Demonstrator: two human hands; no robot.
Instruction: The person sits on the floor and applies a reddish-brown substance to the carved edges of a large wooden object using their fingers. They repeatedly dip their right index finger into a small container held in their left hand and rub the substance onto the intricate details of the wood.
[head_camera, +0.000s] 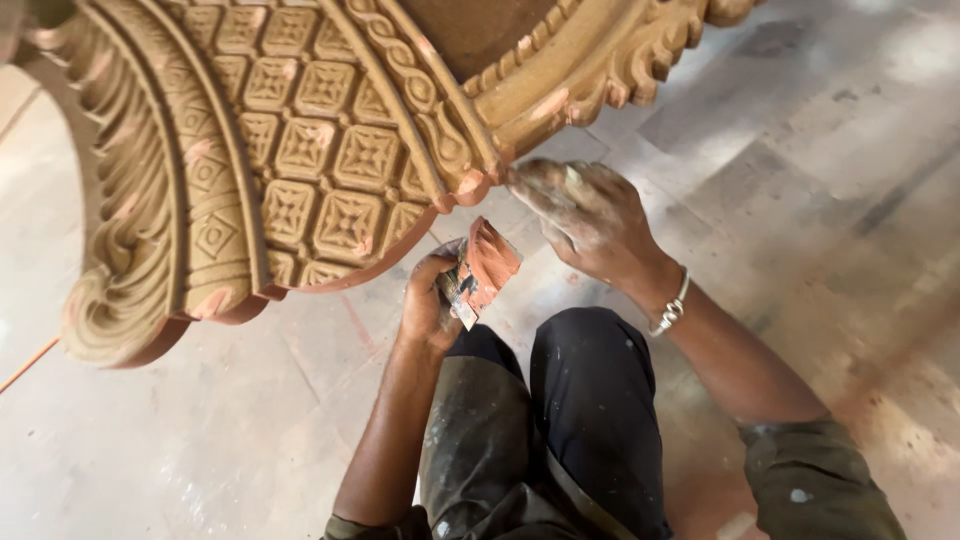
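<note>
Left hand (428, 300) fingers clamped on putty-smeared scraper (480, 272); right hand (590, 215) fingers together, pressing carved panel (300, 150) edge.

A large carved wooden piece (300, 150) fills the upper left of the frame, tan, with a grid of square flower panels, rope borders and scrolled leaf edging; reddish filler patches dot its lower rim. Centre frame, a small scraper (480, 272) loaded with reddish-brown putty tilts upward.

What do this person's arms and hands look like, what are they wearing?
Both arms are bare below rolled olive-green sleeves speckled with pale spots. The right hand is dusted with pale powder, with a silver metal bracelet at its wrist. The left hand wears nothing.
</note>
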